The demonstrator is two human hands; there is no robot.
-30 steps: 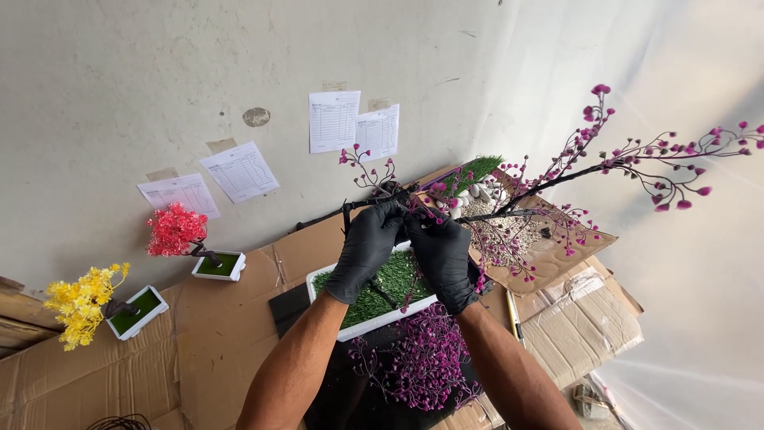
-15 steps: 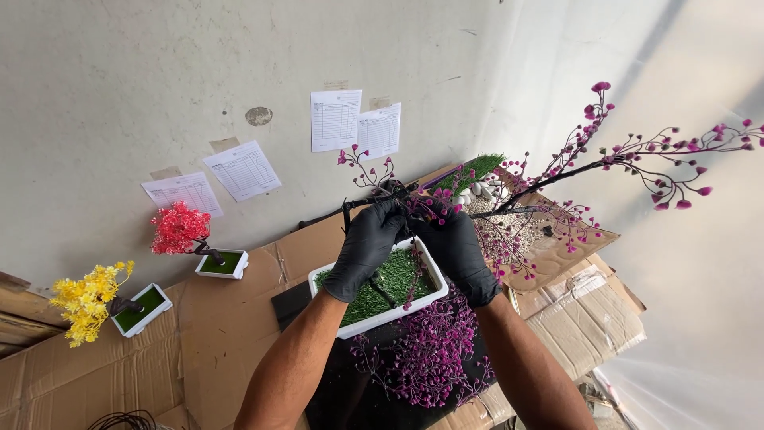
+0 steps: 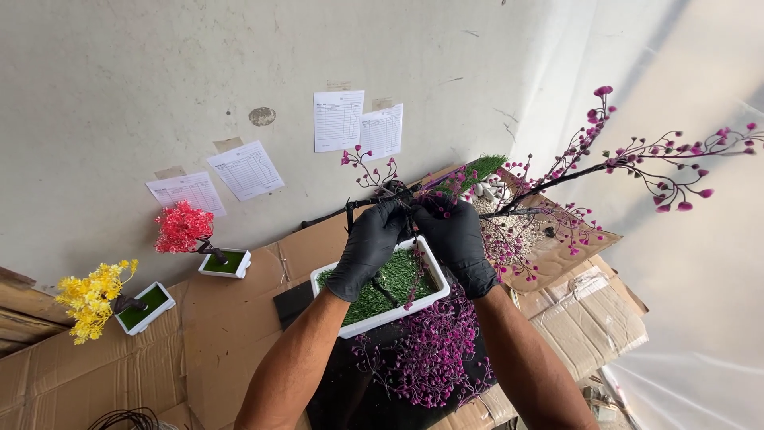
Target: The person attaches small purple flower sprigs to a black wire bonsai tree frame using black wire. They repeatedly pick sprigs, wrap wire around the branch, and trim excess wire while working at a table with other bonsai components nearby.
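Both hands in black gloves, left hand and right hand, closed side by side around the dark wire trunk of an artificial tree with magenta bead blossoms. Tree sits above the white rectangular tray lined with green fake grass; thin dark branches fan up and right, beads sparse along the tips. Tray rests on a dark mat over the flattened brown cardboard surface. Loose heap of purple bead sprigs lies just below the tray, between the forearms. Trunk base is hidden behind the fingers (can't tell if it touches the grass). Rightmost branch tips run off the frame edge. Further left on the cardboard: small red blossom tree in a white pot, small yellow blossom tree in a white pot.
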